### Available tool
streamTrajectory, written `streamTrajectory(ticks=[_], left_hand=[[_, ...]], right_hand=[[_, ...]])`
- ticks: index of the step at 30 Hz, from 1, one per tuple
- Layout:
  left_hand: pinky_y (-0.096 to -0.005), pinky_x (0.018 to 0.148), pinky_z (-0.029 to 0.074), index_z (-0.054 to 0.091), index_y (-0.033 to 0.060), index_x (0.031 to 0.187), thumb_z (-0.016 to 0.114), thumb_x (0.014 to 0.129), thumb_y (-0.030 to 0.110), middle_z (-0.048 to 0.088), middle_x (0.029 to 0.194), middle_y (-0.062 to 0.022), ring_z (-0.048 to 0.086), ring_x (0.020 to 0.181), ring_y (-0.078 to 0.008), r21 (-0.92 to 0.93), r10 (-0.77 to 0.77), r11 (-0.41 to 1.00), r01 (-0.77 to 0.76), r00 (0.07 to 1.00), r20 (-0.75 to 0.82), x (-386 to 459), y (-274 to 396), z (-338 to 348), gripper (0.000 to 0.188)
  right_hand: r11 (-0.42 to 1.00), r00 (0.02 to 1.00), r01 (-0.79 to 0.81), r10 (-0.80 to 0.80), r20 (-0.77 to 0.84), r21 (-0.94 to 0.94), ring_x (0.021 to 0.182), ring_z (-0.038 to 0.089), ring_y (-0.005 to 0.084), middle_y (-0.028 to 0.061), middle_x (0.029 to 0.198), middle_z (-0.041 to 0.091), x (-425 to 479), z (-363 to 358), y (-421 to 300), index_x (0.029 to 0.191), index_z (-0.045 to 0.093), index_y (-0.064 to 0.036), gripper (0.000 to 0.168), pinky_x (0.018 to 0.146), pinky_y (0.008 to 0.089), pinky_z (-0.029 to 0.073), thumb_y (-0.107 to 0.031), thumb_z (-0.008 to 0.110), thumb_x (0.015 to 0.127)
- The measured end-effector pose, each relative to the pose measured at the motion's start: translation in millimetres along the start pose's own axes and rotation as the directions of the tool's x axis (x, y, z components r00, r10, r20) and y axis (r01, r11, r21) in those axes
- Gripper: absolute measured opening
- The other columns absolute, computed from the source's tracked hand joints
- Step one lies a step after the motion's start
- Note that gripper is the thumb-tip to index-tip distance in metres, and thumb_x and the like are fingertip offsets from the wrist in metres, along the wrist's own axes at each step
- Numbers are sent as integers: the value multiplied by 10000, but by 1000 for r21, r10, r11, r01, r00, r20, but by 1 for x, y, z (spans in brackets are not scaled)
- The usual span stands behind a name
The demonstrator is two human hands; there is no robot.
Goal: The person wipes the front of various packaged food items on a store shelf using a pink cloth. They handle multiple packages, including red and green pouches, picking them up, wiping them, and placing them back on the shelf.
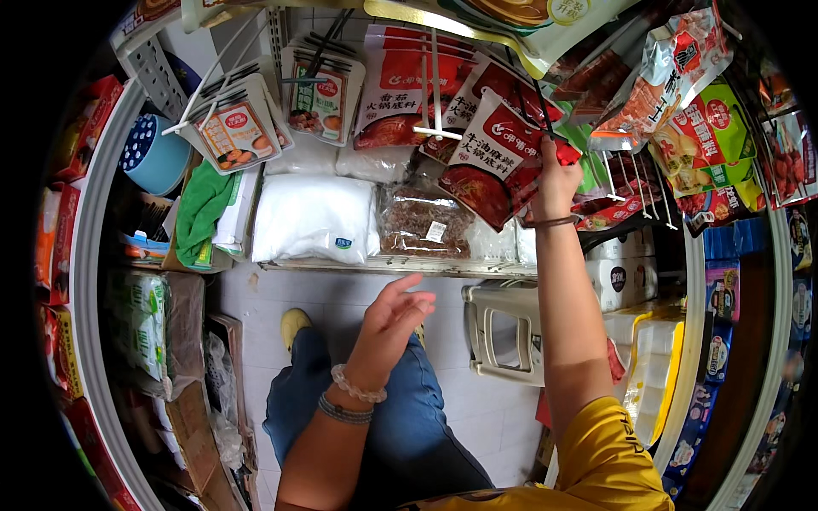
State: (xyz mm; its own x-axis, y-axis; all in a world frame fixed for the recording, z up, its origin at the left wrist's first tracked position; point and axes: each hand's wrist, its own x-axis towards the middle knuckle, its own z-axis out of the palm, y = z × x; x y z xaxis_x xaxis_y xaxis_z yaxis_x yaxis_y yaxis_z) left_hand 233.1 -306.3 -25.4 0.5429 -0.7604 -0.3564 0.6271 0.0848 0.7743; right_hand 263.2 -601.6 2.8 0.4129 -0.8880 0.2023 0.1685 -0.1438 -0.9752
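Observation:
My left hand [396, 313], with bracelets at its wrist, is held above my jeans and the floor. Its fingers are apart and slightly bent, with nothing in them. My right hand [557, 175] reaches up to the display and grips the right edge of a red hot-pot seasoning packet [492, 160], which hangs tilted by a dark display hook [543, 108]. Part of the grip is hidden behind the hand. More red packets [399, 89] hang to the left on a white hook [436, 121], beside smaller seasoning pouches [323, 96].
Below the hooks, a shelf edge [396, 265] carries a white plastic-wrapped bundle [316, 217] and a clear bag of brown goods [425, 223]. A plastic step stool [505, 332] stands right of my legs. Cartons [198, 441] stand left; wrapped paper rolls [652, 370] stand right.

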Motion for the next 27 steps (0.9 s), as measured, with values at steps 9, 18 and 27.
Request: streamTrajectory(ticks=[9,18,27], left_hand=[[-284,856,364,402,78,1224,480,855,179,549,1071,-81,510,982,-141,4,-16,1000,16,1000,2,1,-1,1,390],[-280,854,363,406,72,1215,486,851,179,553,1064,-74,512,978,-139,1,-18,1000,18,1000,0,1,-2,3,387],[-277,857,359,407,69,1209,477,852,175,553,1054,-74,513,976,-143,22,-55,998,55,998,-6,3,-3,10,379]], right_hand=[[991,998,64,-65,-10,-117,601,460,63,-22,709,549,22,2,18,789,579,-22,119,550,218,369,-120,636,755],[996,993,75,-78,-93,-40,592,446,60,-35,695,539,17,10,10,785,599,-28,95,530,217,353,-105,634,742],[1000,991,-19,17,-134,-9,671,506,83,3,790,588,27,9,24,872,608,12,149,613,225,403,-40,620,733]])
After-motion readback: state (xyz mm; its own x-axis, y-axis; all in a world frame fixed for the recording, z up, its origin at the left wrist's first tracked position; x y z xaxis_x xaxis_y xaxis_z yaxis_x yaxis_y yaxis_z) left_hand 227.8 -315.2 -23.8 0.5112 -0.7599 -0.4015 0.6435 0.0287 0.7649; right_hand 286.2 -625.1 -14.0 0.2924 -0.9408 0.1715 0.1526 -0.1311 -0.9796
